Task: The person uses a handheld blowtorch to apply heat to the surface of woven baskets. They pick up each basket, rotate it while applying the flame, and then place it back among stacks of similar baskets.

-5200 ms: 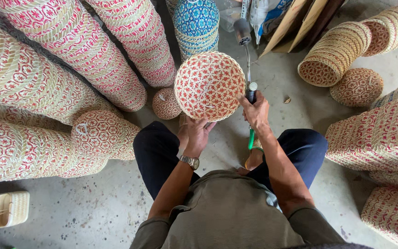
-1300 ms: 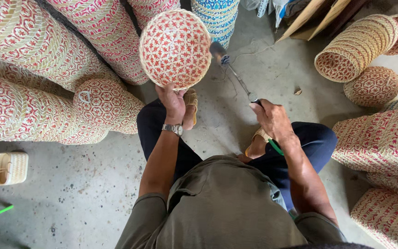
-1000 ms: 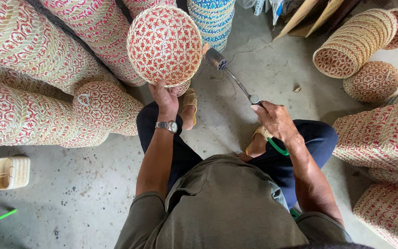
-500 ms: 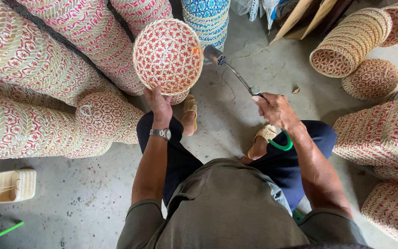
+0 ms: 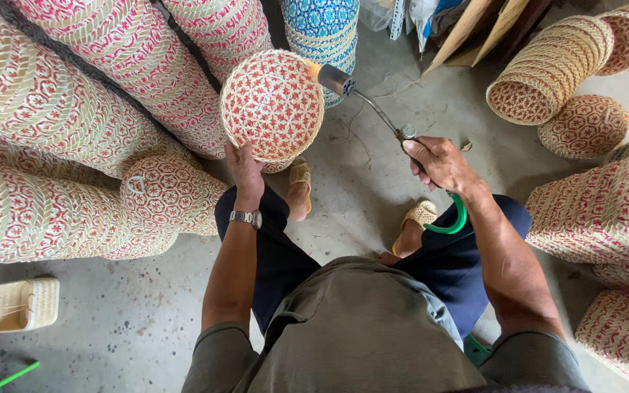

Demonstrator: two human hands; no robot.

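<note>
Both my hands are busy: my left hand (image 5: 245, 166) grips the bottom edge of a round red and cream woven basket (image 5: 272, 104), held up in front of me with its flat base facing me. My right hand (image 5: 438, 160) is closed around the handle of a thin metal torch (image 5: 369, 102) with a green hose (image 5: 451, 218). Its long stem slants up and left, so the nozzle sits just beside the basket's upper right rim, pointing at it

Olive shirt (image 5: 373, 327), navy trousers (image 5: 467, 269), perhaps steel watch (image 5: 245, 217).
</note>
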